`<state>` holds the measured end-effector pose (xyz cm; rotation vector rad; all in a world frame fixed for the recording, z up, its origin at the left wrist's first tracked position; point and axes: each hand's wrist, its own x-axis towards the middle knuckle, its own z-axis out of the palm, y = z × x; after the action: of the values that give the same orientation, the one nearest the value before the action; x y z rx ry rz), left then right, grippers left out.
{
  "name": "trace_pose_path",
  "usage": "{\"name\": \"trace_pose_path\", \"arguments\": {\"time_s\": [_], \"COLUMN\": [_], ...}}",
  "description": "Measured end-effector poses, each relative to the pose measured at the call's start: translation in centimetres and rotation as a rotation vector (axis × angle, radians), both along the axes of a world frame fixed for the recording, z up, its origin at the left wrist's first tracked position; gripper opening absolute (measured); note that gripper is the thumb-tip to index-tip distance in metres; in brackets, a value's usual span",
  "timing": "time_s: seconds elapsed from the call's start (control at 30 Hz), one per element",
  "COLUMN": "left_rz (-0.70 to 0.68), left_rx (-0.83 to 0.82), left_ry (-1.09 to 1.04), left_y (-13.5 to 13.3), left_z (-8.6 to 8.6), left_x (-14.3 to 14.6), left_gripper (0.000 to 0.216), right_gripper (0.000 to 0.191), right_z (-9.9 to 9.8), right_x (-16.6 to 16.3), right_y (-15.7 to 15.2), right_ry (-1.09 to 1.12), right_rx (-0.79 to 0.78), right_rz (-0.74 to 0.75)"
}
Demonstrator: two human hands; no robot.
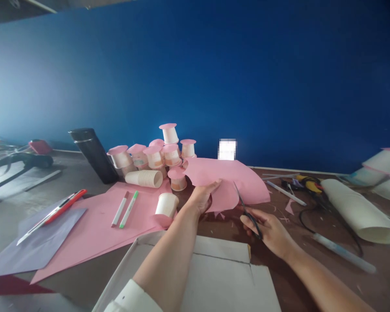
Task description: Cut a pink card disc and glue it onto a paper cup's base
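Observation:
My left hand (pixel 204 195) pinches the near edge of a pink paper sheet (pixel 227 175) and holds it up above the table. My right hand (pixel 268 229) grips black scissors (pixel 247 212), whose blades reach into the lower edge of that pink paper. Beside my left wrist an upright paper cup (pixel 167 206) stands on a pink paper disc. Behind it is a cluster of paper cups topped with pink discs (pixel 156 156) and a stack of cups lying on its side (pixel 144 178).
A large pink sheet (pixel 91 229) with two markers (pixel 125 209) lies left, beside grey paper (pixel 35 242) bearing a red utility knife (pixel 56 210). A white box lid (pixel 214 277) sits nearest me. A black bottle (pixel 94 154), a glue gun (pixel 307 184), rolled white paper (pixel 357 210) and a glue stick (pixel 341 252) are around.

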<state>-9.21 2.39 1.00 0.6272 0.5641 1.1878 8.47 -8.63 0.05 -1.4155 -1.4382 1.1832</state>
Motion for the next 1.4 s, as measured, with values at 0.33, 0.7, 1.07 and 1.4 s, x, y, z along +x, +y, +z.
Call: {"name": "trace_pose_path", "arguments": {"time_s": [0.33, 0.7, 1.07, 1.4], "left_rz": [0.056, 0.050, 0.056, -0.180], "left_rx": [-0.006, 0.019, 0.026, 0.092], "left_ry": [-0.004, 0.012, 0.016, 0.251], "left_y": [0.0, 0.1, 0.0, -0.9], "left_z": [0.1, 0.1, 0.2, 0.6], "left_x": [0.1, 0.0, -0.1, -1.2], "left_gripper": [0.040, 0.039, 0.045, 0.035], "right_gripper": [0.030, 0.035, 0.033, 0.031], "right_z": [-0.1, 0.4, 0.2, 0.1], "right_x": [0.0, -0.2, -0.1, 0.0], "right_y": [0.0, -0.1, -0.1, -0.1], "right_ry": [-0.013, -0.099, -0.141, -0.122], "right_rx": [0.024, 0.044, 0.079, 0.082], "right_rz": [0.006, -0.002, 0.017, 0.019]}}
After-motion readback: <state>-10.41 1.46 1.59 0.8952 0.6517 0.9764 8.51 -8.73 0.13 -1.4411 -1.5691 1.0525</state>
